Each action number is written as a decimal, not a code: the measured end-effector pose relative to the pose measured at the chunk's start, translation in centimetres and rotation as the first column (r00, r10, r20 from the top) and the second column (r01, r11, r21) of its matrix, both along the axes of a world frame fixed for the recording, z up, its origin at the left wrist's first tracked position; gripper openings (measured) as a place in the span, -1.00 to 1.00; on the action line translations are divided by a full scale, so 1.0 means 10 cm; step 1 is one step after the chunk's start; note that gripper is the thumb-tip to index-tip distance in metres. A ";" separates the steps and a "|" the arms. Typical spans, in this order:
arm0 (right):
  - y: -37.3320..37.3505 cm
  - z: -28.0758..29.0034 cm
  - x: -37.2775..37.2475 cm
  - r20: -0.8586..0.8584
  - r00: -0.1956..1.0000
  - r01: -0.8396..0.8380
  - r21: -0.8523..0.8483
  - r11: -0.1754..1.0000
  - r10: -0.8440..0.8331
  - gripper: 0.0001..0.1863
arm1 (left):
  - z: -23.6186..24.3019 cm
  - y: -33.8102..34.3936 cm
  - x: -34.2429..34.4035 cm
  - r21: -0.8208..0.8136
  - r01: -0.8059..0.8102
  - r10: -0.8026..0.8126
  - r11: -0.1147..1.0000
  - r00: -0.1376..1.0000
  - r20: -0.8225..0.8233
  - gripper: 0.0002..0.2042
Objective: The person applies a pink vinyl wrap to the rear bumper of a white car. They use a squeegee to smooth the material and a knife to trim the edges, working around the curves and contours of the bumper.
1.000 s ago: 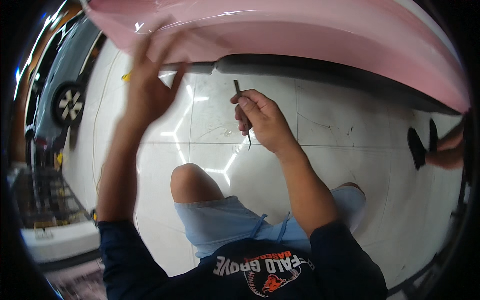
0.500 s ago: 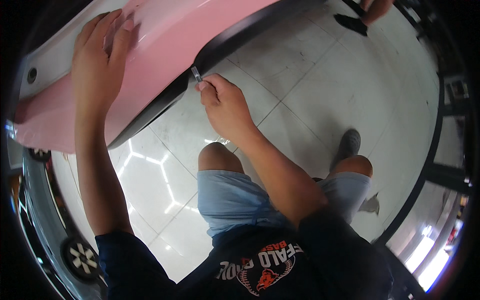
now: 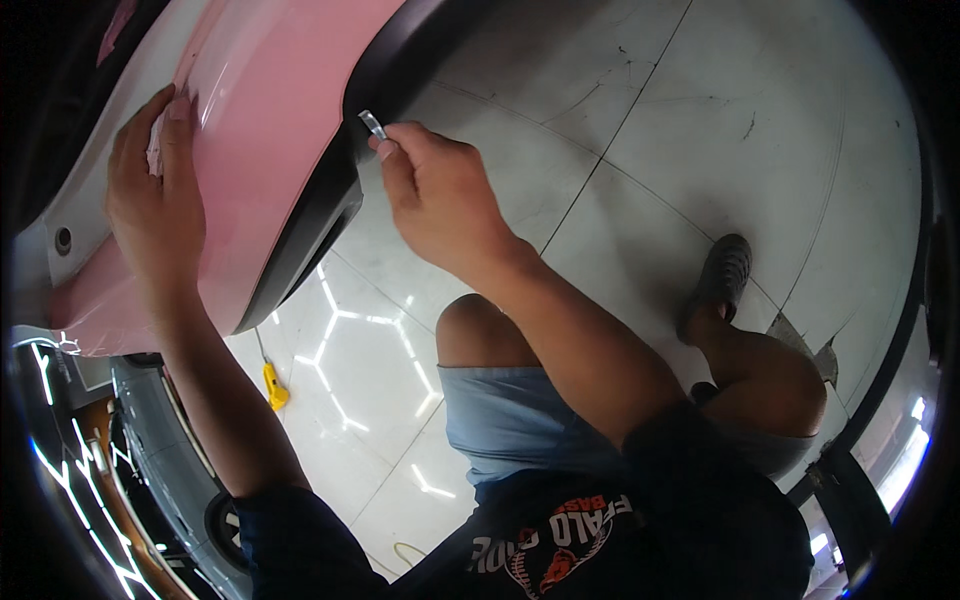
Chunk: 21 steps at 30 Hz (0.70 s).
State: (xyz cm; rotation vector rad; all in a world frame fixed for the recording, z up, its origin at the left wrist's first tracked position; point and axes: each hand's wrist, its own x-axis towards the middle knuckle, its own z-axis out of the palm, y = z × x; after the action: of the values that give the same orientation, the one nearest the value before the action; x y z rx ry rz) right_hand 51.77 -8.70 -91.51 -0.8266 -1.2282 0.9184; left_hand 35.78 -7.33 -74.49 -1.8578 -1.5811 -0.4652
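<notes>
Tool (image 3: 372, 124), slim and silvery, shows its flat end at the upper left of the frame's centre, where the thumb and curled fingers of the right hand (image 3: 445, 200) close on it and hide the rest. Its visible part slants, the long axis running from lower right to upper left, the tip aimed up and left over the black trim (image 3: 393, 62) beside the lower edge of the pink panel (image 3: 265, 120); whether it touches I cannot tell. At the upper left, the left hand (image 3: 157, 215) rests at the panel, thumb and fingers slightly apart; whether it grips anything I cannot tell. The trim runs from top centre toward lower left. Right of it, pale tiled floor (image 3: 540, 95) lies open across the upper right, while a bent knee (image 3: 480, 332) sits below the right forearm (image 3: 575, 325).
</notes>
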 end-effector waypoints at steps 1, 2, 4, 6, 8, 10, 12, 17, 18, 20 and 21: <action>-0.01 -0.01 -0.03 0.029 0.999 0.022 0.008 1.000 -0.022 -0.92 | -0.02 0.01 0.02 -0.028 -0.002 0.003 1.000 1.000 0.027 -0.62; -0.01 0.02 -0.05 0.059 0.997 0.039 0.023 0.999 -0.040 -0.92 | -0.02 0.00 0.06 -0.049 -0.008 0.011 0.999 0.998 0.056 -0.62; 0.00 0.09 -0.05 0.133 0.989 0.055 0.025 0.998 -0.058 -0.90 | 0.02 0.01 0.09 -0.066 -0.040 0.044 0.997 0.997 0.063 -0.62; 0.00 0.12 -0.10 0.231 0.965 0.115 0.062 0.991 -0.126 -0.89 | 0.05 0.00 0.06 -0.062 -0.092 0.093 0.994 0.995 0.017 -0.62; -0.01 0.14 -0.10 0.303 0.938 0.154 0.078 0.985 -0.170 -0.88 | 0.08 -0.01 0.06 -0.085 -0.126 0.131 0.988 0.990 0.046 -0.62; -0.04 0.16 -0.08 0.352 0.917 0.178 0.069 0.982 -0.191 -0.88 | 0.09 -0.01 0.04 -0.100 -0.143 0.149 0.985 0.987 0.054 -0.62; -0.05 0.15 -0.08 0.351 0.922 0.151 0.061 0.987 -0.163 -0.88 | 0.07 0.01 -0.01 -0.098 -0.146 0.151 0.984 0.988 0.045 -0.62; -0.05 0.20 -0.14 0.326 0.937 0.112 0.064 0.992 -0.127 -0.88 | 0.10 -0.03 0.00 -0.055 -0.150 0.153 0.987 0.987 0.047 -0.63; -0.05 0.20 -0.15 0.321 0.938 0.120 0.067 0.991 -0.135 -0.87 | 0.10 -0.02 0.01 -0.037 -0.134 0.135 0.990 0.990 0.031 -0.62; -0.05 0.21 -0.15 0.312 0.940 0.122 0.066 0.990 -0.137 -0.87 | 0.08 -0.01 0.02 -0.034 -0.137 0.138 0.990 0.990 0.018 -0.62; -0.05 0.22 -0.15 0.310 0.942 0.118 0.063 0.991 -0.132 -0.87 | 0.08 -0.01 0.01 -0.032 -0.138 0.139 0.990 0.990 0.011 -0.63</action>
State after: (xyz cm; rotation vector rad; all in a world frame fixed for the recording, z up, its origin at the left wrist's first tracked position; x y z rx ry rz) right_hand 50.30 -9.21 -89.30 -1.0316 -1.4459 0.6708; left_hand 35.89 -7.45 -73.66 -1.7567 -1.7222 -0.3932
